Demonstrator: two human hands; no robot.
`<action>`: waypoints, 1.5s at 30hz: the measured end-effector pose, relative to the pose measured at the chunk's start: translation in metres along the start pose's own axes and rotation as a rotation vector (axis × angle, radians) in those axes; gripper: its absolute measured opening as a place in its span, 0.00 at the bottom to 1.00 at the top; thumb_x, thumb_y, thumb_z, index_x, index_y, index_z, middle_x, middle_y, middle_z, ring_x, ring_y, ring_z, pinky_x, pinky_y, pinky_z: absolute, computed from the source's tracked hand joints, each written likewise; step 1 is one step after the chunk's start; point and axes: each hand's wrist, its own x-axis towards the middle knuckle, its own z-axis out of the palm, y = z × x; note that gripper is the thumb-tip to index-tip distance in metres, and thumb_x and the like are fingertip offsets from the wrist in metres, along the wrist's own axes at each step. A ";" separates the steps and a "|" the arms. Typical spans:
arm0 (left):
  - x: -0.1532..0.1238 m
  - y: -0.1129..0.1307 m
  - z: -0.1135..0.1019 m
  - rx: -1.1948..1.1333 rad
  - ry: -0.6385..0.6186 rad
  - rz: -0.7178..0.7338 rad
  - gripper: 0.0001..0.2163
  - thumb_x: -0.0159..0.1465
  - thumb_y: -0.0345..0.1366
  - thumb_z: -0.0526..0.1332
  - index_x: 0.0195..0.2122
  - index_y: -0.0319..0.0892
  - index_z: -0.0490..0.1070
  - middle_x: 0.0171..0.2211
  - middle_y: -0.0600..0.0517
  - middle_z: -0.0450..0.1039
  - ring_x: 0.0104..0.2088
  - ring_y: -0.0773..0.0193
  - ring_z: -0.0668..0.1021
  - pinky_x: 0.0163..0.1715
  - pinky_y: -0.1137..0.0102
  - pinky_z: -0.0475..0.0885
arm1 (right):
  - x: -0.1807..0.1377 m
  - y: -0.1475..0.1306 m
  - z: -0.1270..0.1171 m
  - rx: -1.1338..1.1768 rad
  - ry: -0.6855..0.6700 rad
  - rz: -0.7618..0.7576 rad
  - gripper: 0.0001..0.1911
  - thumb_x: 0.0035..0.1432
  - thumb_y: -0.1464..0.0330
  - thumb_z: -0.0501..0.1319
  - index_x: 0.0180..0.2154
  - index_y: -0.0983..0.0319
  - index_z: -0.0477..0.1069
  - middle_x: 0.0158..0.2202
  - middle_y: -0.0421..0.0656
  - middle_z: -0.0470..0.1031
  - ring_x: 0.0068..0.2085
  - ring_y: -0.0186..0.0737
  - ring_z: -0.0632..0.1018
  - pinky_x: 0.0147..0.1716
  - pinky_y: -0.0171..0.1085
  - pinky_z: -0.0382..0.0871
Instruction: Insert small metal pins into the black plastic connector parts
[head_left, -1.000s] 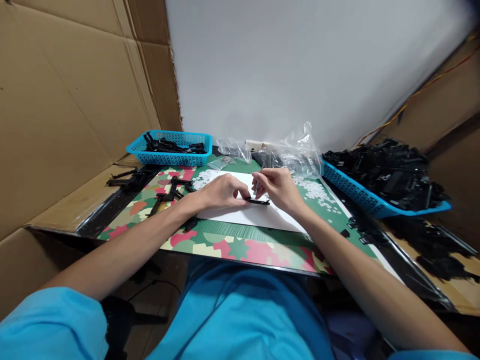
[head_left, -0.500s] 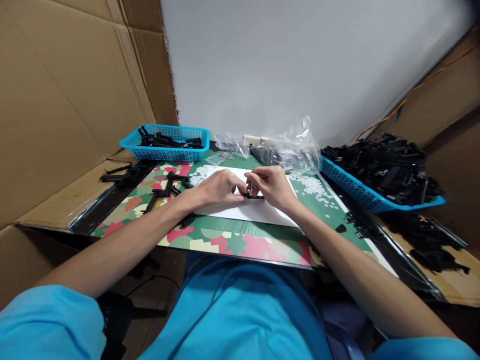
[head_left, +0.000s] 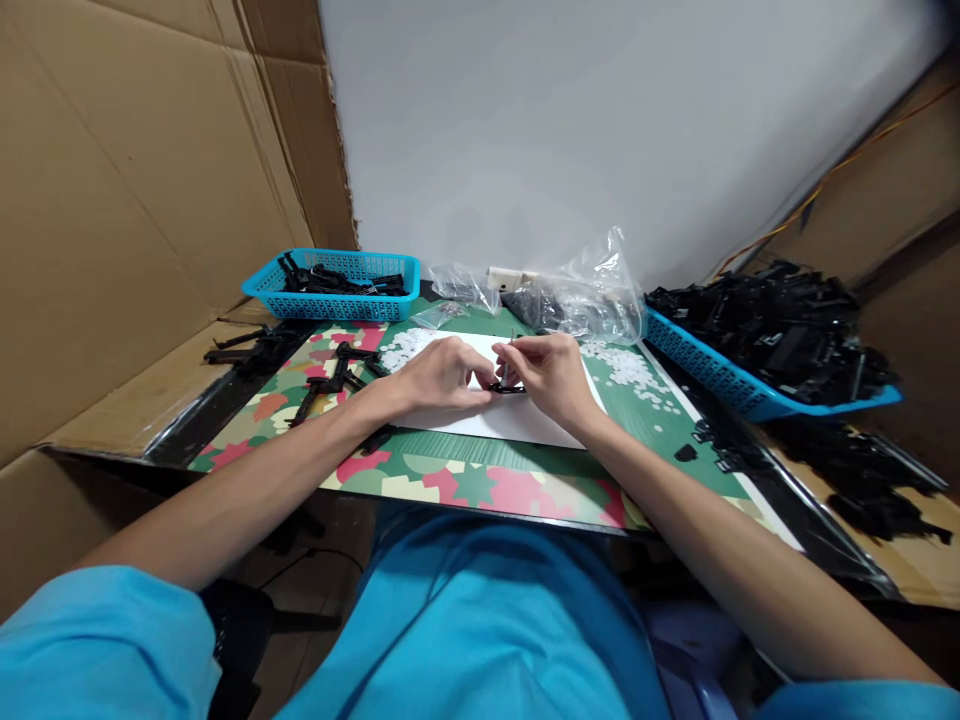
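On a white sheet [head_left: 536, 428] lies a small black part [head_left: 512, 390]. My left hand [head_left: 448, 378] pinches its left end between thumb and fingertips. In my right hand [head_left: 551, 375] a thin metal tool [head_left: 505, 373], which looks like tweezers or a slim screwdriver, is held upright. Its lower tip meets the black part; the exact contact is too small to make out. Many small white discs are heaped at both sides of the sheet, the left heap [head_left: 405, 346] near my left hand and the right heap [head_left: 630, 370] beyond my right wrist.
A blue basket [head_left: 330, 308] of black parts stands back left, a fuller blue basket [head_left: 720, 385] at right. Clear plastic bags [head_left: 592, 305] lie along the wall. Black assemblies [head_left: 341, 372] sit left of my hand, loose black pieces [head_left: 720, 450] at right. Cardboard [head_left: 150, 150] walls the left side.
The hands stay almost in place over the sheet. My right hand has shifted slightly to the right with the tool, and the view has moved a little.
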 end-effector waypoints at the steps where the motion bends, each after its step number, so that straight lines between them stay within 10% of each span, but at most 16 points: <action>1: 0.000 0.000 0.000 0.001 0.000 -0.004 0.05 0.62 0.38 0.70 0.32 0.44 0.83 0.28 0.53 0.82 0.25 0.66 0.79 0.26 0.71 0.68 | -0.001 -0.001 0.000 -0.008 0.019 -0.004 0.30 0.69 0.45 0.63 0.27 0.62 0.80 0.25 0.47 0.81 0.27 0.44 0.80 0.30 0.40 0.72; 31: 0.000 -0.001 0.002 -0.097 -0.015 -0.031 0.03 0.60 0.32 0.67 0.31 0.41 0.82 0.27 0.53 0.81 0.26 0.67 0.79 0.27 0.72 0.69 | -0.014 -0.004 0.015 -0.044 0.234 -0.024 0.33 0.69 0.45 0.63 0.21 0.62 0.74 0.21 0.45 0.77 0.24 0.39 0.76 0.25 0.36 0.67; 39: 0.000 -0.003 -0.015 0.217 0.125 -0.177 0.11 0.66 0.44 0.67 0.43 0.44 0.84 0.33 0.51 0.84 0.28 0.63 0.81 0.31 0.68 0.69 | 0.006 0.014 -0.026 0.008 0.491 -0.060 0.21 0.74 0.53 0.61 0.35 0.60 0.80 0.28 0.44 0.80 0.28 0.40 0.78 0.31 0.40 0.72; 45: -0.001 -0.012 -0.037 0.377 0.379 -0.330 0.12 0.68 0.44 0.69 0.49 0.45 0.84 0.36 0.50 0.85 0.32 0.60 0.82 0.36 0.65 0.72 | 0.007 0.004 -0.018 -0.198 0.008 -0.086 0.15 0.74 0.64 0.58 0.34 0.61 0.75 0.29 0.42 0.76 0.28 0.37 0.70 0.31 0.38 0.59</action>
